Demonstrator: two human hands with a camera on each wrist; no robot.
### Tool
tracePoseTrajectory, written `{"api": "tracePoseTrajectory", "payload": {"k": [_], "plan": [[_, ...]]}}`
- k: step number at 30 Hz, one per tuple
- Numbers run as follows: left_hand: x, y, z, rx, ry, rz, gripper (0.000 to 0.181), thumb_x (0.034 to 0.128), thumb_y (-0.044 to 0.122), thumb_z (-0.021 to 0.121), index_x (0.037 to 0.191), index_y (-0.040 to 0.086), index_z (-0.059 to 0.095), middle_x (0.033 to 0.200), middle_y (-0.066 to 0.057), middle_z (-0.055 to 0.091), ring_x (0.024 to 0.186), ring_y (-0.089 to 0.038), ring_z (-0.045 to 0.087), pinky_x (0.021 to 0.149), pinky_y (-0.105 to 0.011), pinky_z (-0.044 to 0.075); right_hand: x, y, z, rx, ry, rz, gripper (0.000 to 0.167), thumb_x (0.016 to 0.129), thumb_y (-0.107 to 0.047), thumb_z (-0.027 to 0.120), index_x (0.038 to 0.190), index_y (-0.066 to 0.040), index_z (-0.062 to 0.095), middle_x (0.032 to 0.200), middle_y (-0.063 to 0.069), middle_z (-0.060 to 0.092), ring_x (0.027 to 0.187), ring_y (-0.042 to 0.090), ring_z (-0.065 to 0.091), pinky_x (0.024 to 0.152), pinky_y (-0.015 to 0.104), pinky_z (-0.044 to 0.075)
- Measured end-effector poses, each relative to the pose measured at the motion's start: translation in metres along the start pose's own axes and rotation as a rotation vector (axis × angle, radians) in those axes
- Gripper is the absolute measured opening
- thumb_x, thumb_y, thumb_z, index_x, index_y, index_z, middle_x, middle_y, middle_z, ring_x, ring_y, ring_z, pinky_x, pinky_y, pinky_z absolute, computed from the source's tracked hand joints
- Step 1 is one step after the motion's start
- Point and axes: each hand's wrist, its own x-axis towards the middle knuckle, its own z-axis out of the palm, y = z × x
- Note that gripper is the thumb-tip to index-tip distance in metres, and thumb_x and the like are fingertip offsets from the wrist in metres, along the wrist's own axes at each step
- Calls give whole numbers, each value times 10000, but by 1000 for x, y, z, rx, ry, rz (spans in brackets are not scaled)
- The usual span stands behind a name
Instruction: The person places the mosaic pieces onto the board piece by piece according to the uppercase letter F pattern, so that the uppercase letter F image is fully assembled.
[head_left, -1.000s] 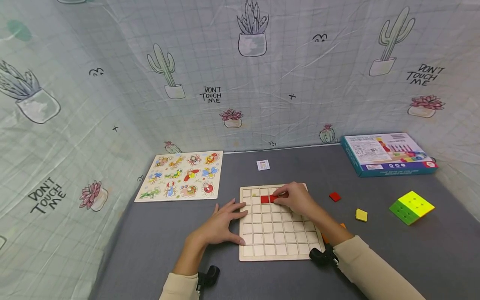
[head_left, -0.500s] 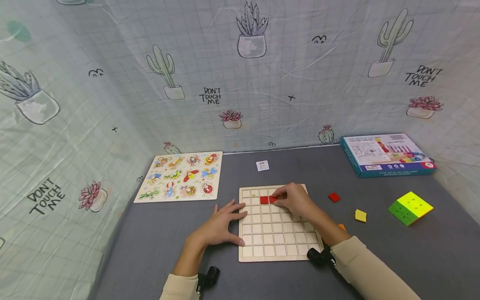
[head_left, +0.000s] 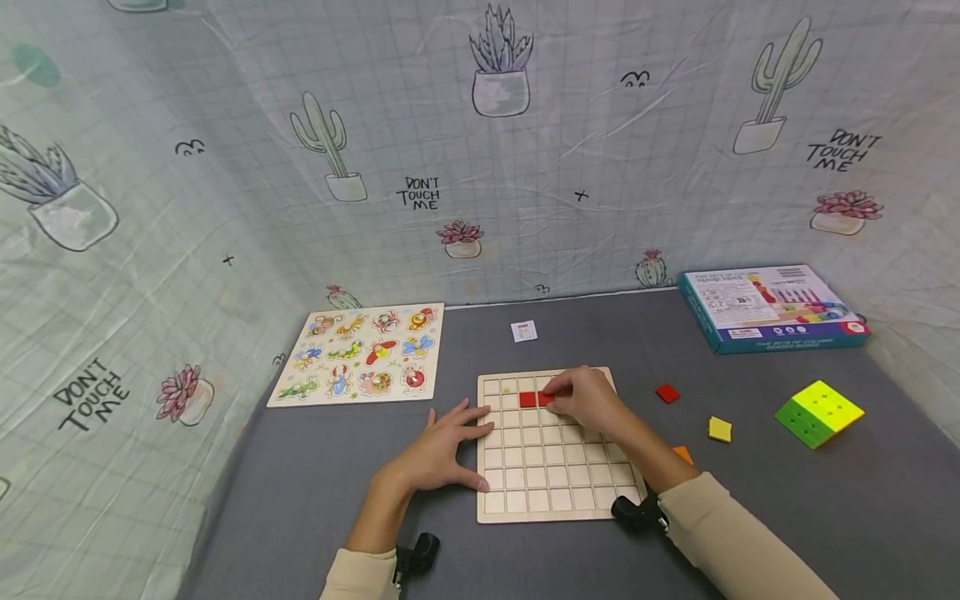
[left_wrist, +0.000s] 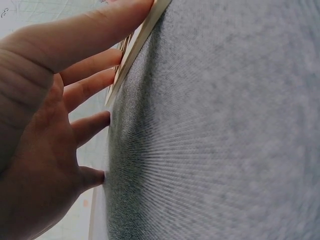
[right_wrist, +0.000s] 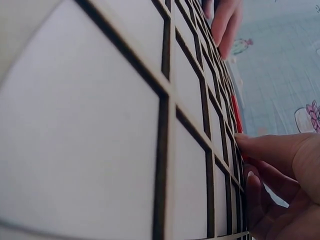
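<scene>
At the board (head_left: 560,478), left grip (head_left: 438,450) wide; right grip (head_left: 591,402) pinching red tile (head_left: 544,399), unseen from left wrist.

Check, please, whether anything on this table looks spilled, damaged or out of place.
Nothing looks spilled or damaged. Mildly odd: a red square tile lies askew on the table, right of the wooden grid board, while another red tile sits in the grid.
</scene>
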Motion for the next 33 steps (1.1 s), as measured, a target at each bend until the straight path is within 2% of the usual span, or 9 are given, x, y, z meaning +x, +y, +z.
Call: {"api": "tracePoseTrajectory", "payload": {"k": [7,11,15,18,22,24,29,33], "plan": [[0,-1,0,-7,1,-6,881,704,418,921,1465,141,575,1647,-22,399,1604,-368,186,1166,-819,29,1,-1,0,15,-10,19,180,818,-60,826,997,-66,818,1007,85,804,924,225,719,770,299,557],[-1,-1,0,-12,4,-6,882,701,412,924,1463,137,576,1646,-27,401,1604,-368,184,1165,-820,25,1,-1,-1,14,-23,1,183,821,-59,823,1004,-56,816,1013,101,801,916,229,723,758,291,561],[-1,-1,0,-9,1,-10,887,700,417,924,1468,144,572,1648,-20,397,1607,-360,179,1170,-814,22,2,0,-5,13,-63,-7,204,835,-59,811,1039,-55,810,1070,111,791,975,259,726,806,334,583],[0,-2,1,-7,6,-7,889,700,415,925,1466,133,572,1648,-31,397,1606,-362,181,1170,-814,23,3,0,-11,5,-115,-20,231,848,-76,805,1077,-48,802,1169,128,764,1101,309,703,899,397,590],[1,-3,2,-5,6,-3,889,701,401,927,1467,123,570,1650,-45,394,1605,-365,183,1174,-810,19,-1,1,-26,15,-182,-51,255,889,-108,770,1133,-37,782,1326,180,687,1271,399,615,999,490,557],[1,-3,3,-7,6,4,892,696,397,930,1465,119,572,1648,-55,396,1602,-375,189,1166,-817,21,-4,3,-37,30,-191,-57,275,914,-121,747,1176,-39,763,1368,186,662,1298,415,590,998,513,554],[0,-3,2,-8,4,7,893,698,406,928,1470,138,569,1650,-36,394,1605,-367,183,1167,-816,23,-18,15,-73,23,-136,-56,349,942,-126,721,1277,-32,704,1359,185,671,1258,416,603,975,534,563],[0,-3,2,-14,4,-2,892,700,412,927,1472,149,567,1649,-15,396,1610,-354,172,1176,-807,17,-31,31,-103,-15,-97,-20,392,955,-181,718,1322,-49,678,1384,204,651,1301,436,574,1032,586,522]]}}
